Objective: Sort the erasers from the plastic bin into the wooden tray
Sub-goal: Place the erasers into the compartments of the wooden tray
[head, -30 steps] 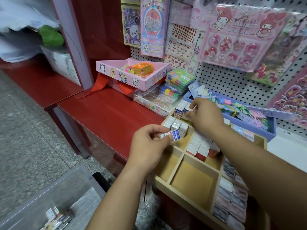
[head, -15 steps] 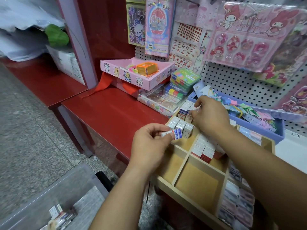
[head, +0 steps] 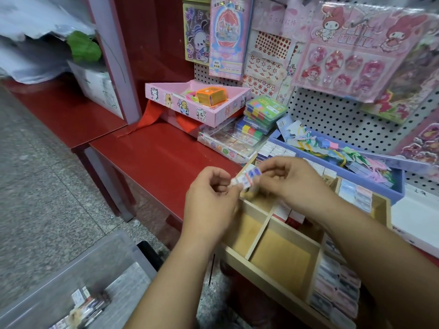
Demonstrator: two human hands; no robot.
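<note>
Right hand (head: 292, 184) nearer, above red table (head: 154, 157)

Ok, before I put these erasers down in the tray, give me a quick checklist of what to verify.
1. Grip: ok, left hand and right hand both pinch the erasers.
2. Erasers above tray: ok.
3. Free compartment: ok, the front two are bare.
4. Number of erasers held: cannot tell, blurred.
5. More to sort in bin: ok, some show inside.

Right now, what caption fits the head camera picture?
Left hand and right hand hold erasers together over the wooden tray.
</note>
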